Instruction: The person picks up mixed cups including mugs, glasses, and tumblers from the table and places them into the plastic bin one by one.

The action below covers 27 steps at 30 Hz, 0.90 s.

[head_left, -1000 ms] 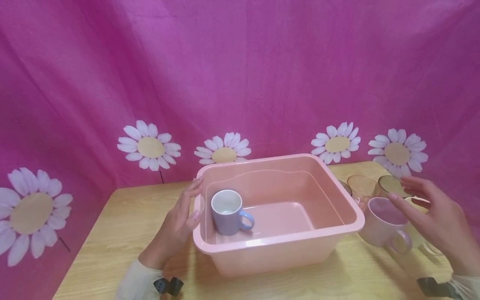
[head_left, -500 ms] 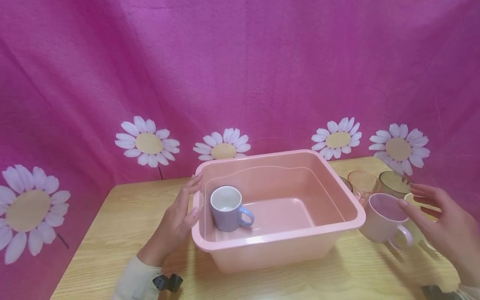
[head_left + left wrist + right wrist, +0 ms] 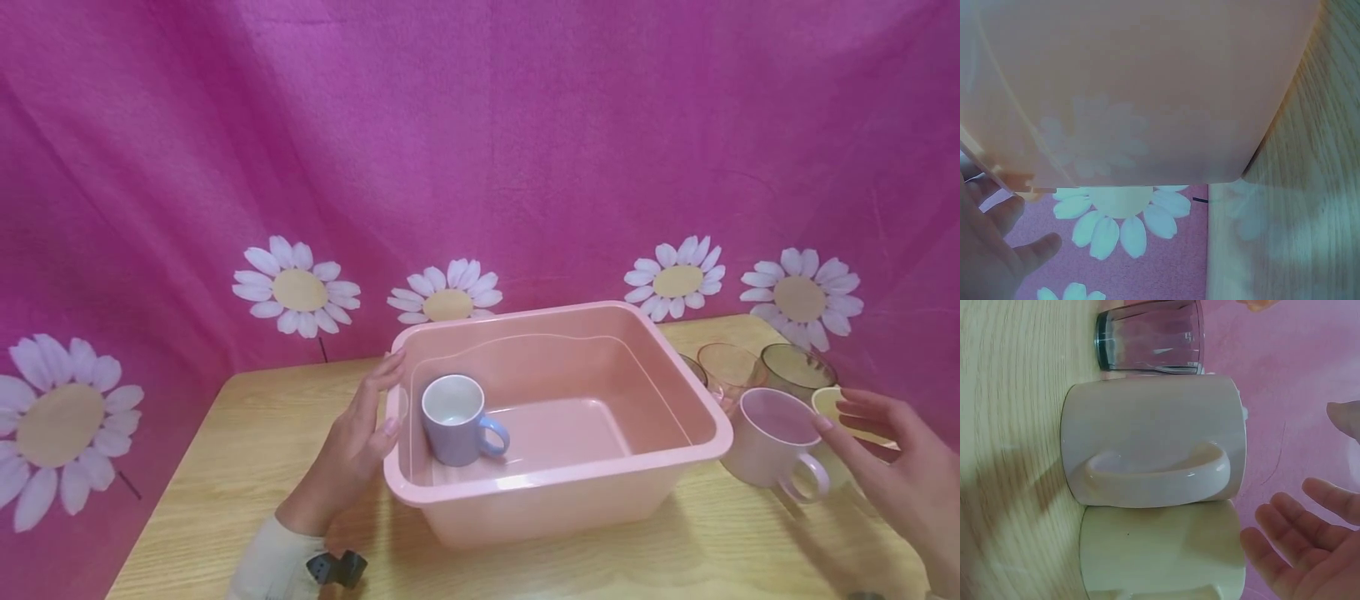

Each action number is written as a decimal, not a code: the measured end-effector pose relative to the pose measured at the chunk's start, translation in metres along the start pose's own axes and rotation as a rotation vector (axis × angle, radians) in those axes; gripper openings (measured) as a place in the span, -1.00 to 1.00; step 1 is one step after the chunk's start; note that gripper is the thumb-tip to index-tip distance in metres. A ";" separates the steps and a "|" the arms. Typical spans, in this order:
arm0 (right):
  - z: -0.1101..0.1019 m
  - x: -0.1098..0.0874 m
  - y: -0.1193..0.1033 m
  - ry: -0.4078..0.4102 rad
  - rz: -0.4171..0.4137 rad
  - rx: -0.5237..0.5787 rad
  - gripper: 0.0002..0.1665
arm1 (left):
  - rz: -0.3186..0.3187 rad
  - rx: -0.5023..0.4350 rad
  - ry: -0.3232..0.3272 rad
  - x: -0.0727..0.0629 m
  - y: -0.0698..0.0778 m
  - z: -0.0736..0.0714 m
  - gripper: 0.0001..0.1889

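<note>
A pink plastic tub [image 3: 555,508] stands on the wooden table. Inside it, toward the left end, a blue-grey mug [image 3: 453,440] stands upright with its light blue handle pointing right. My left hand [image 3: 341,454] rests at the tub's left rim, fingers extended along it and thumb apart in the left wrist view. On the right, a pale pink mug [image 3: 757,454] and a pale yellow mug [image 3: 1160,544] stand side by side, handles toward me. My right hand [image 3: 900,467] hovers by their rims, fingers spread, holding nothing; it partly hides the yellow mug.
Behind the mugs are several tinted clear cups, including an orange one [image 3: 731,362] and a dark green one [image 3: 798,367]; the tub partly hides another. A magenta curtain [image 3: 525,167] with daisies hangs behind the table [image 3: 277,433].
My right hand has shifted right and a little toward me, from over the pink mug toward the yellow mug. The left hand stays at the tub's rim.
</note>
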State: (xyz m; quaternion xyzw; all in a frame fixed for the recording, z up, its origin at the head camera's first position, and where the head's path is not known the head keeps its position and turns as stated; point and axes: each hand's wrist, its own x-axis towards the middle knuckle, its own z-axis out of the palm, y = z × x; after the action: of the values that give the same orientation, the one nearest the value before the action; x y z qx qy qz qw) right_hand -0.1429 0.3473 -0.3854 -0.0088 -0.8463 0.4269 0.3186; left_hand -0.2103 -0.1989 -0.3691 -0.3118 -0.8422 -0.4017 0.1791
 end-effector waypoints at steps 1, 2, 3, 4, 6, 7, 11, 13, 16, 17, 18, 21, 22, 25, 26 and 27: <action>0.000 -0.001 0.001 0.009 0.006 0.004 -0.43 | 0.001 0.002 0.000 0.000 0.000 0.000 -0.44; 0.001 -0.002 0.002 0.017 0.010 0.006 -0.44 | 0.004 0.003 0.002 0.000 -0.001 0.000 -0.44; 0.001 -0.002 0.002 0.029 0.012 0.007 -0.45 | 0.008 0.004 0.004 0.000 -0.001 0.001 -0.44; 0.001 -0.003 0.003 0.039 0.016 0.007 -0.46 | 0.012 0.005 0.006 0.000 -0.001 0.001 -0.44; 0.001 -0.003 0.004 0.054 0.020 0.005 -0.48 | 0.018 0.010 0.009 0.000 -0.002 0.001 -0.45; 0.001 -0.004 0.004 0.058 0.023 0.010 -0.49 | 0.023 0.012 0.011 0.000 -0.003 0.001 -0.45; 0.001 -0.004 0.005 0.057 0.034 0.045 -0.53 | 0.025 0.014 0.012 -0.001 -0.004 0.001 -0.45; 0.002 -0.005 0.006 0.057 0.032 0.046 -0.54 | 0.026 0.012 0.013 -0.001 -0.004 0.001 -0.45; 0.001 -0.005 0.008 0.053 0.027 0.034 -0.55 | 0.026 0.009 0.013 -0.001 -0.004 0.001 -0.45; 0.001 -0.006 0.009 0.049 0.028 0.032 -0.56 | 0.027 0.009 0.013 -0.001 -0.004 0.002 -0.45; 0.000 -0.006 0.009 0.049 0.027 0.027 -0.56 | 0.028 0.009 0.013 -0.001 -0.004 0.002 -0.45; -0.001 -0.008 0.011 0.042 0.028 0.022 -0.58 | 0.027 0.008 0.011 -0.001 -0.003 0.002 -0.45; -0.001 -0.009 0.011 0.038 0.028 0.021 -0.59 | 0.026 0.008 0.010 -0.001 -0.003 0.002 -0.45; -0.002 -0.011 0.012 0.028 0.026 -0.006 -0.61 | 0.021 0.011 0.009 0.000 -0.002 0.001 -0.45; -0.002 -0.012 0.012 0.021 0.031 -0.017 -0.61 | 0.019 0.012 0.008 0.000 -0.002 0.001 -0.45; -0.002 -0.013 0.013 0.012 0.035 -0.028 -0.61 | 0.017 0.013 0.008 -0.001 -0.001 0.001 -0.45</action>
State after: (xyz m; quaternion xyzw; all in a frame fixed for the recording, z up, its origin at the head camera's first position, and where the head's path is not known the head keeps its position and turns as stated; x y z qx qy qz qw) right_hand -0.1347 0.3534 -0.4002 -0.0308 -0.8499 0.4205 0.3160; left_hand -0.2108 -0.1991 -0.3708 -0.3163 -0.8413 -0.3961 0.1878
